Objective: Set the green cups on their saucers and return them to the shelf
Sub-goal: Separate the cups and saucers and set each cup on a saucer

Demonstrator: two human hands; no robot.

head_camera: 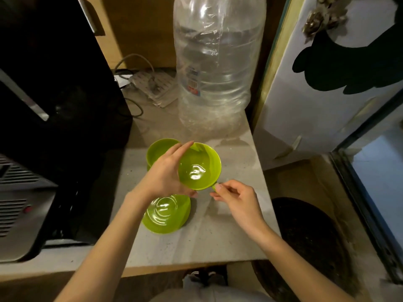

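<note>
Our left hand (pixel 165 173) wraps around the green cup (pixel 199 166), and our right hand (pixel 237 197) pinches its little handle. We hold the cup just above the green saucer (pixel 168 214) on the bench (pixel 229 232). Another green cup (pixel 159 149) sits behind the saucer, near the big clear bottle (pixel 216 68).

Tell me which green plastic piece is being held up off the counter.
The green plastic cup, gripped by the left hand and right hand; the saucers rest on the counter.
</note>
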